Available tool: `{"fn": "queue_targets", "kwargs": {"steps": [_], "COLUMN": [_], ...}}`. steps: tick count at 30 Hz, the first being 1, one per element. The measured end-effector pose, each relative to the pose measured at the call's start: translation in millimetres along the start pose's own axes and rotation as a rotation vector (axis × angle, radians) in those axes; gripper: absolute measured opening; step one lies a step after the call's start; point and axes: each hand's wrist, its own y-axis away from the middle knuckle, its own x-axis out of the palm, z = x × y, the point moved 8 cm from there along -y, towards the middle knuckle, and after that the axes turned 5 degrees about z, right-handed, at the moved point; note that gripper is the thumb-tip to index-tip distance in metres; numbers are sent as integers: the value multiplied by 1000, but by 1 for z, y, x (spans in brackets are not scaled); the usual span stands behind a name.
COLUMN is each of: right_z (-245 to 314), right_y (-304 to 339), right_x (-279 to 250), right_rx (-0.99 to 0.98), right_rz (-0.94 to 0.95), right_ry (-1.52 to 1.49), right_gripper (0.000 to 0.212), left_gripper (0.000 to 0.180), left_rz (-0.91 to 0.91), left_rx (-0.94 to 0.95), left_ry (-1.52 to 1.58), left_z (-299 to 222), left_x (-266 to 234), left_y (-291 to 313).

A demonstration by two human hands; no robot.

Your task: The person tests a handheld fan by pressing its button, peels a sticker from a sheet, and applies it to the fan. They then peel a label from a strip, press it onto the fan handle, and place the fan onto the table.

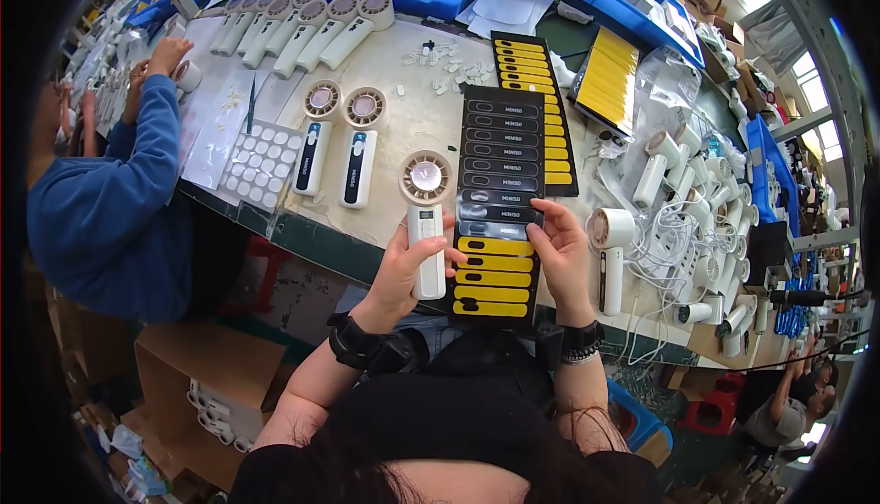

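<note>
My left hand (403,270) is wrapped round the white handle of a handheld fan (427,246), its round grille up and a small dark window on the handle's front. With thumb and fingers pinched, my right hand (561,252) is at the right edge of a sheet of black label stickers (500,142). It grips the end of a glossy label (495,229) there; whether the label is fully off the sheet I cannot tell. Yellow backing (495,279) shows at the sheet's near end. Two fans with black labels, one a labelled fan (357,160), lie on the table to the left.
Another sticker sheet (557,151) lies beneath. White fans (335,32) stand in rows at the back left, near a sheet of round stickers (261,163). Tangled cables (655,257) and more fans fill the right. A co-worker in a blue sleeve (151,151) sits at left.
</note>
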Motion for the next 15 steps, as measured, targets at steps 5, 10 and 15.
{"fn": "queue_targets", "kwargs": {"steps": [5, 10, 15], "right_z": [0, 71, 50], "right_y": [8, 26, 15], "right_x": [2, 44, 70], "right_rx": [-94, -527, -550], "right_rz": [-59, -250, 134], "right_ry": [58, 1181, 1013], "right_gripper": [35, 38, 31], "left_gripper": [48, 46, 45], "left_rz": [64, 10, 11], "left_rx": [-43, 13, 72], "left_ry": [40, -33, -91], "left_z": [-1, -1, -4], "left_x": [8, 0, 1], "left_y": [0, 1, 2]}}
